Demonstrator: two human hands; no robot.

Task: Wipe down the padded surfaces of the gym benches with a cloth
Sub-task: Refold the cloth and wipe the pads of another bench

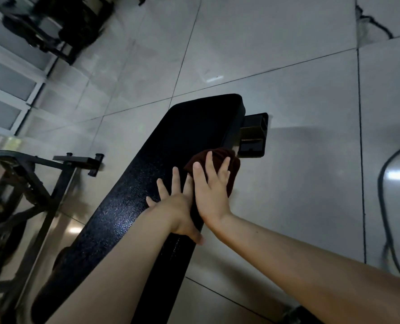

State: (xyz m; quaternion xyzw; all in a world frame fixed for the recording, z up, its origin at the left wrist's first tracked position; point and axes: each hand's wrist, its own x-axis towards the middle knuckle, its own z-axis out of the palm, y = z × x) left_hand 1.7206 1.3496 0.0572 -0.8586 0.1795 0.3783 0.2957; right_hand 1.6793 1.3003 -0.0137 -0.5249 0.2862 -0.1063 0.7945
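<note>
Cloth (pixel 231 169) under flat right hand (pixel 211 192), bench pad (pixel 161 160)

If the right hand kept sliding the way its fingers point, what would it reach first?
The right hand lies flat on the dark red cloth at the edge of the black padded bench. Straight on, it would probably meet the black metal bracket past the pad's end, though depth is unclear.

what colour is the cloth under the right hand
Dark reddish-brown cloth, almost maroon; the head view shows it best.
</note>
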